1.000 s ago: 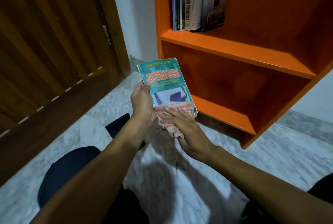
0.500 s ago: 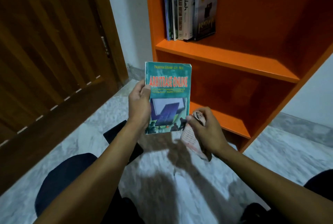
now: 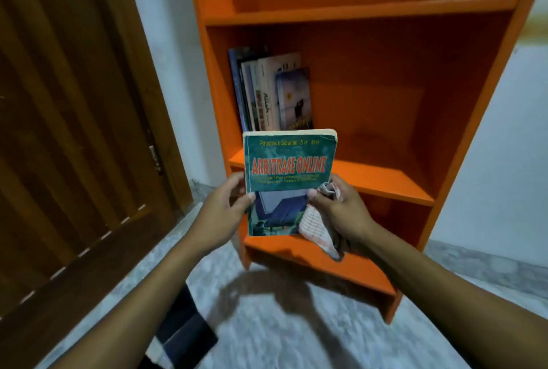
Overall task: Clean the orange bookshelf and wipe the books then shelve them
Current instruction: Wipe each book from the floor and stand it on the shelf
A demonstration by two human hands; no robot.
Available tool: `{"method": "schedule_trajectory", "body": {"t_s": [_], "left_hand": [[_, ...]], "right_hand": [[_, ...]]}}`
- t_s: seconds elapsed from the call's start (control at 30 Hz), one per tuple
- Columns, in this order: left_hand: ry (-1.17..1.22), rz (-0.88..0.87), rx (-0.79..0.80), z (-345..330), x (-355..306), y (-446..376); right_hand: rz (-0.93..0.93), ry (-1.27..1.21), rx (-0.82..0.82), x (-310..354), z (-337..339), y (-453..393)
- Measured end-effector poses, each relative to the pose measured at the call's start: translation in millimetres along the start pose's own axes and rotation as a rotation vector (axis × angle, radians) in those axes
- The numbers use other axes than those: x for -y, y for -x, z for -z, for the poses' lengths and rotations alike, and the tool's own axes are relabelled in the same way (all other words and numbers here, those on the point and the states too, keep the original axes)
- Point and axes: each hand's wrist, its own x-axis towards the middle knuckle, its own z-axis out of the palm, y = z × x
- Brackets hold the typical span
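Note:
A green paperback titled "Arbitrase Online" [image 3: 289,167] is held upright in front of the orange bookshelf [image 3: 382,181]. My left hand [image 3: 225,208] grips the book's left edge. My right hand [image 3: 338,208] pinches its right edge with the thumb while also clutching a checked cloth [image 3: 315,227] that hangs below the book's lower right corner. Several books [image 3: 272,92] stand upright at the left end of the middle shelf, just behind the held book.
A brown wooden door [image 3: 68,131] fills the left side. White walls flank the shelf. The floor [image 3: 281,324] is pale marble. A dark flat object [image 3: 184,336] lies on the floor near my left forearm. The shelf's top and bottom compartments show no books.
The book has been lifted up toward the middle shelf and turned upright. My right hand stopped wiping and now holds the book's right edge together with the cloth. The view has tilted upward.

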Motion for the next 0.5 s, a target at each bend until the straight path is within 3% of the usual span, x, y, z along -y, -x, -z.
{"method": "schedule_trajectory", "body": {"t_s": [0.2,0.37,0.5], "left_hand": [[0.034,0.065,-0.071,0.1,-20.9,-48.4],[0.071,0.145,-0.102,-21.4,-16.6,-107.4],[-0.001,0.164,-0.15,-49.5,-7.9,-157.6]], "right_hand": [[0.05,-0.059,-0.084,46.7,13.0,-52.2],[0.049,0.227,-0.464,67.6,16.9,-86.7],[0.074,0.225,-0.487,68.6,20.5,-98.6]]}}
